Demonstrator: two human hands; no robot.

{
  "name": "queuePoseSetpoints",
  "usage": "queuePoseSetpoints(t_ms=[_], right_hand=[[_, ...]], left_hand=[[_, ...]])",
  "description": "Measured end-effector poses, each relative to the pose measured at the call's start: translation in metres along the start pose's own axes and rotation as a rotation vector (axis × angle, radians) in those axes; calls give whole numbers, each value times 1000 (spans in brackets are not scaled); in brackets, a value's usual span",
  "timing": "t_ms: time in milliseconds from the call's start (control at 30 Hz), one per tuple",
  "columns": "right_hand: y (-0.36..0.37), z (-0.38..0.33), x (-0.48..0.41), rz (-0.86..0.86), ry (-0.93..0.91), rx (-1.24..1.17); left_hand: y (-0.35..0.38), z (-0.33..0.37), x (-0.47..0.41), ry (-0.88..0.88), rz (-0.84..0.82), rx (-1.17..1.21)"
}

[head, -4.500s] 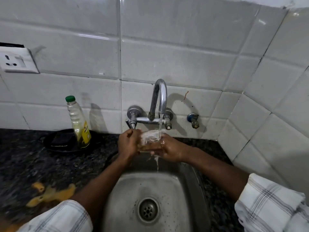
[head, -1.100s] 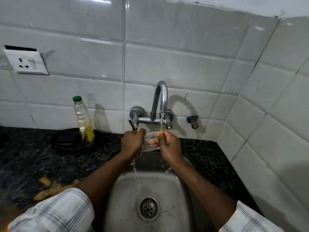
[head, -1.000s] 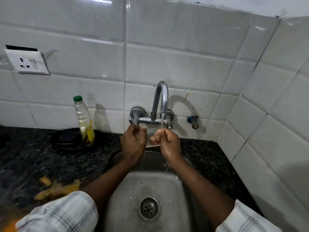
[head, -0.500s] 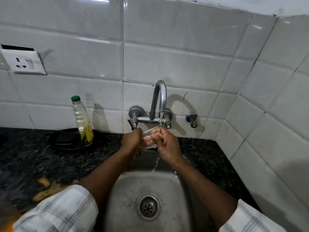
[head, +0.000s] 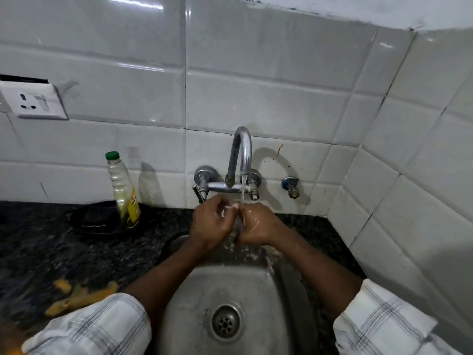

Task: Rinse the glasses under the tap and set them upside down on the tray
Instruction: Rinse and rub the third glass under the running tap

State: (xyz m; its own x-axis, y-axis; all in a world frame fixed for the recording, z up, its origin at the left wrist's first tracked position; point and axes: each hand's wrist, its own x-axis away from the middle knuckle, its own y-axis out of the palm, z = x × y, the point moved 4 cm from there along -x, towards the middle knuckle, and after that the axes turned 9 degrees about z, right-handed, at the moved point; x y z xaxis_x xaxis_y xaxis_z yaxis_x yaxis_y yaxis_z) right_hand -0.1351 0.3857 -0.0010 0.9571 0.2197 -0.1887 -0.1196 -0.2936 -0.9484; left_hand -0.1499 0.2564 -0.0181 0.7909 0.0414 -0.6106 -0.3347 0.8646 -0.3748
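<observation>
we look down on a steel sink (head: pixel 194 303) set into a dark stone surface (head: pixel 38 252). both hands meet over the sink's far edge, directly under the tap (head: pixel 242 155), whose thin stream (head: pixel 242 190) falls between them. the left hand (head: pixel 211 225) and the right hand (head: pixel 257 226) are pressed close, fingers curled round a clear glass (head: pixel 227 209). only a pale glint of it shows between the knuckles, so we cannot tell which way its long axis or mouth points. the glass sits between both hands, no nearer to one than the other.

to the left, at the surface's back edge by the wall, lies a black round dish (head: pixel 89 221), which we take to be the tray. a green-capped bottle (head: pixel 124 190) stands at its right rim, between the hands and the dish's open part. we judge the left hand has the shorter path there. something yellow (head: pixel 76 295), blurred, lies near the surface's front edge.
</observation>
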Motion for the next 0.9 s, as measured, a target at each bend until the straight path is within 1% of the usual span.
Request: queuePoseSetpoints(t_ms=[33, 67, 100, 133, 200, 233, 267, 300, 333, 367, 400, 433, 467, 500, 567, 600, 633, 667, 700, 733, 767, 800, 833, 867, 900], right_hand=[[-1, 1, 0, -35, 16, -105], [-2, 1, 0, -50, 25, -151], [-1, 0, -2, -38, 30, -124], [0, -4, -3, 4, 25, -48], [5, -9, -6, 153, 7, 167], [8, -10, -7, 204, 3, 215], [10, -11, -6, 226, 3, 204], [10, -11, -6, 207, 16, 147], [9, -8, -7, 159, 36, 48], [6, -5, -6, 94, 63, -74], [3, -5, -5, 31, 75, -199], [1, -6, -3, -5, 74, -262], [0, -7, -2, -1, 78, -229], [1, -10, -1, 38, 82, -118], [5, -14, 0, 170, 79, 128], [9, -13, 1, 187, 88, 154], [11, -13, 1, 163, 96, 139], [10, -11, 2, 112, 101, 80], [8, -6, 2, 55, 126, -34], [5, -2, 3, 1, 157, -171], [2, -1, 6, -46, 184, -299], [0, -3, 9, -64, 190, -348], [0, -6, 11, -45, 185, -314], [-1, -9, 11, 7, 164, -188], [-1, -12, 10, 92, 141, -39]], left_hand=[[-4, -1, 1, 128, -8, 65], [-5, -3, 0, 175, -22, 90], [-5, -4, -2, 167, -29, 91], [-2, -5, -6, 100, -19, 50], [6, -4, -18, -163, -45, -139], [7, -5, -22, -269, -55, -215], [7, -5, -21, -303, -52, -231], [7, -6, -19, -258, -26, -201], [4, -6, -15, -148, 17, -131], [-3, -2, -9, 0, 47, -52], [-7, -2, -5, 125, 37, -1], [-10, -2, -5, 202, 11, 33], [-9, -2, -8, 198, -25, 34], [-5, -3, -12, 129, -59, -15], [8, -3, -20, -92, -115, -201], [10, -2, -21, -170, -123, -259], [11, -2, -19, -189, -116, -266], [12, -2, -17, -152, -99, -238], [10, 0, -13, -48, -68, -176], [4, 3, -7, 99, -37, -94], [-2, 5, -2, 225, -42, -23], [-4, 4, 0, 318, -52, 22], [-4, 3, -3, 341, -54, 34], [0, 0, -6, 281, -52, -4], [5, -2, -10, 165, -61, -72]])
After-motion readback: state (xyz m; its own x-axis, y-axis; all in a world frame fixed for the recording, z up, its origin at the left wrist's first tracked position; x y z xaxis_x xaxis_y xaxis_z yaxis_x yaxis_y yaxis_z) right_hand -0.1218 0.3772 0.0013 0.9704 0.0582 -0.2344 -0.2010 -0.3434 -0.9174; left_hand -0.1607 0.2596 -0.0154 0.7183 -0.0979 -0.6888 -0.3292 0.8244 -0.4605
